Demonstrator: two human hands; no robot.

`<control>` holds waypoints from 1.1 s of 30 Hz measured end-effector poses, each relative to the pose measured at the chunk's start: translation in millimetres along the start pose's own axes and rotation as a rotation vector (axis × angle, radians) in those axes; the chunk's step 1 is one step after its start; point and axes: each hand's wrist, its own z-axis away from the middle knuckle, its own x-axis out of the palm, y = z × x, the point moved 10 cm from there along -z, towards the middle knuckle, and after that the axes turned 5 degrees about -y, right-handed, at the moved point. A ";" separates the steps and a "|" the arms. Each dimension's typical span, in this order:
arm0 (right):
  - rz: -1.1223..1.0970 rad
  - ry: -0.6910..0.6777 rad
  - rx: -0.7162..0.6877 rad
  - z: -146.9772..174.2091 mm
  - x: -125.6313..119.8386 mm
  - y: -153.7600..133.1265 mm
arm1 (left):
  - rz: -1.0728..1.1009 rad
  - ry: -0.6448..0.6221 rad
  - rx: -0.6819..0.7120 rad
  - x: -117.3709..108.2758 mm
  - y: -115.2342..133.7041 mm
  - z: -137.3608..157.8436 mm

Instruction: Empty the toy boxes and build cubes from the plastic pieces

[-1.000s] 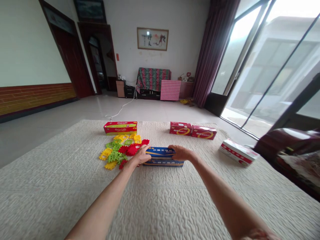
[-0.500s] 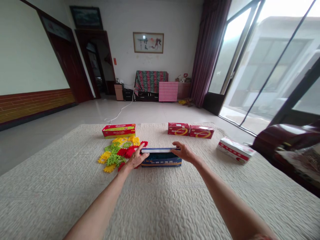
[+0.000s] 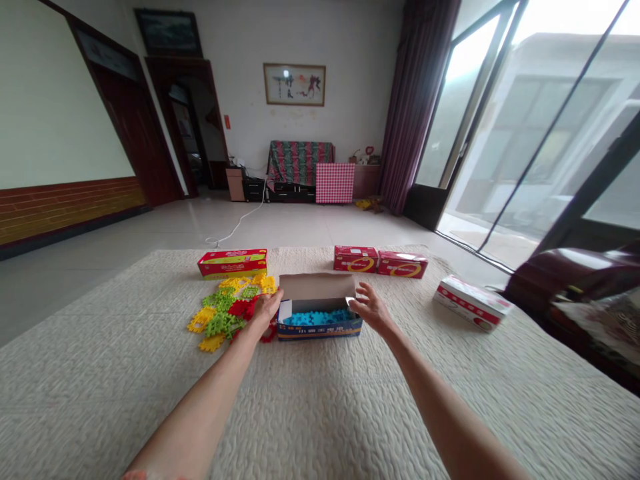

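In front of me a blue cardboard box point(image 3: 320, 331) sits on the quilted mat with its lid point(image 3: 317, 287) raised at the back. Light-blue interlocking plastic pieces point(image 3: 319, 319) lie inside it. My left hand point(image 3: 267, 308) is at the box's left end, fingers stretched out and partly hidden beside the box edge. At the right end, my right hand point(image 3: 372, 307) has its fingers apart, the thumb close to the white side flap. Left of the box, beside and behind my left hand, spreads a pile of yellow, green and red plastic pieces point(image 3: 223, 323).
A red and yellow-green box point(image 3: 233, 265) stands behind the pile. Two red boxes point(image 3: 355, 259) stand end to end farther back on the right. Nearer the right edge lies a white and red box point(image 3: 472, 303). Everything rests on a cream quilted mat point(image 3: 320, 413).
The blue box's lid has swung up and back, uncovering the light-blue pieces. My hands have let go of the lid and moved down to the box's two ends.
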 end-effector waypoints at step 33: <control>0.719 0.107 -0.025 16.3 -24.8 -31.9 | -0.472 0.016 0.437 -3.6 65.0 33.9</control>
